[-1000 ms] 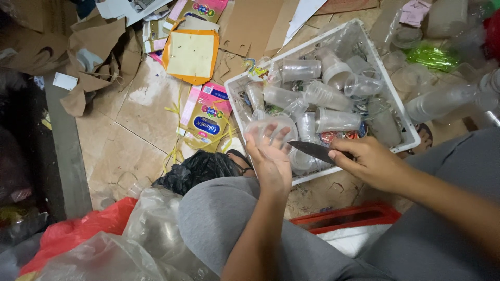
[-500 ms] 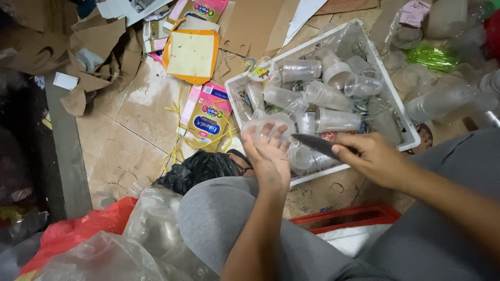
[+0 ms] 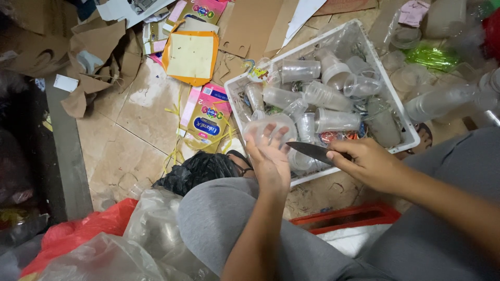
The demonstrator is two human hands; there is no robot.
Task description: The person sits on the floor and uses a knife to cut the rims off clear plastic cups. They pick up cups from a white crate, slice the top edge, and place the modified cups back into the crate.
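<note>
We hold a clear, round plastic cup [image 3: 268,129] in our left hand [image 3: 271,161], with the fingers curled loosely around its near side, just over the near left corner of the white plastic crate [image 3: 411,136]. Our right hand [image 3: 367,162] is closed tight around the handle of a dark, pointed knife [image 3: 308,151], and the blade points left toward the cup, very close to it, though we cannot tell if it touches. We think this is the step where the knife works on the cup, so the next move calls for a steady cup and a slow, careful blade, because our left fingers are right beside the tip. The crate is full of other clear plastic cups [image 3: 333,99] lying on their sides, touching each other. On the floor to the left lie torn brown cardboard pieces [image 3: 83,49], a yellow and orange flat card [image 3: 191,56] and a pink and yellow flattened box [image 3: 205,118]. A black plastic bag [image 3: 200,169] sits by our knee, a red plastic bag [image 3: 88,229] and a clear plastic bag [image 3: 151,229] lie near left, and a red tray [image 3: 354,216] sits under our legs.
</note>
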